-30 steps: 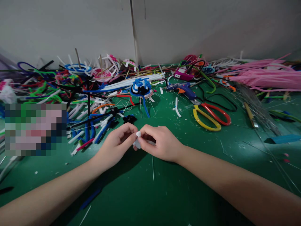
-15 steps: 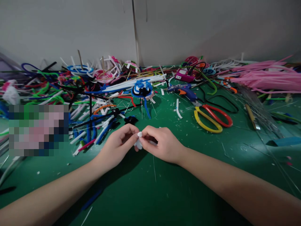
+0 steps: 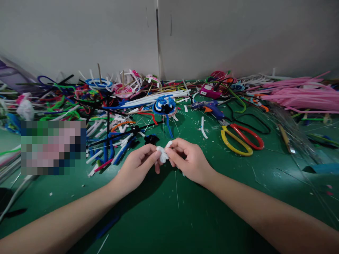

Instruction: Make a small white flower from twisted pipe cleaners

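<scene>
Pale grey wall (image 3: 238,35) rises behind a green tabletop (image 3: 190,218).

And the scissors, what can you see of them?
The scissors lie on the green table, right of the hands, which don't touch them. They have two big, smooth loop handles that look like plastic: one yellow, one red. The loops point towards the person. A little shiny metal shows at the other end, beside the blue glue gun. I can't see the blade tips, or tell if they touch it.

I can't tell what the pixelated patch (image 3: 53,147) covers. Fingers (image 3: 151,159) partly hide the white piece (image 3: 162,155); the right edge crops the pink stems (image 3: 304,97).
</scene>
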`<state>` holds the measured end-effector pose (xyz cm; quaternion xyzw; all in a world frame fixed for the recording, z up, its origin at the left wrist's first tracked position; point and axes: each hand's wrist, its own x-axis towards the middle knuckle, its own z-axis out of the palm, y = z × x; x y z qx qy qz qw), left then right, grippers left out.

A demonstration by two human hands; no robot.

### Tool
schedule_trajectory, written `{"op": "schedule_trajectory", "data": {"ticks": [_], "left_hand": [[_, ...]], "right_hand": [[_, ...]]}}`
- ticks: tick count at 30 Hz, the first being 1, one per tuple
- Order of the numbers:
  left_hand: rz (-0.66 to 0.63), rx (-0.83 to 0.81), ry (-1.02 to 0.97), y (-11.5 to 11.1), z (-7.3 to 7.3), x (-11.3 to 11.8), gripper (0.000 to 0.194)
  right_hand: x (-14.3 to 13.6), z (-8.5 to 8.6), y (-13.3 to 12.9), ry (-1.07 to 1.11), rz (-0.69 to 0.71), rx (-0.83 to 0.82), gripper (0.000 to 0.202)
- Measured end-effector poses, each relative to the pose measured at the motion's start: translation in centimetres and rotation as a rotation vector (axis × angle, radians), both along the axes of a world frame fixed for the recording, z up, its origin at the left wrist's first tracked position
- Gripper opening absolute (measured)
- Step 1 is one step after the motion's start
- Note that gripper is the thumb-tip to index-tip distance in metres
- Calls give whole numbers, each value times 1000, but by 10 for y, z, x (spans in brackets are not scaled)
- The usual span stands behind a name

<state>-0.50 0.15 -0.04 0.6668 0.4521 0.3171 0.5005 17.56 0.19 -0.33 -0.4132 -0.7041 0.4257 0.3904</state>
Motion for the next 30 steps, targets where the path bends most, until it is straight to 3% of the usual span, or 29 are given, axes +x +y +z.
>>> {"op": "schedule_trajectory", "data": {"ticks": [12,18,24,30], "left_hand": [[13,-73,-131,2,1,3,13],[53,-62,-147,2,2,1,11],[60,-20,-85,2,1,0,15],[70,-11,-95,3,0,-1,14]], "right_hand": [[-1,-1,2,66,-12,-75,15],[-1,-6,3,-3,-92,51,15],[1,-5,4,-77,-64,196,15],[1,-5,3,-54,-44,204,15]]}}
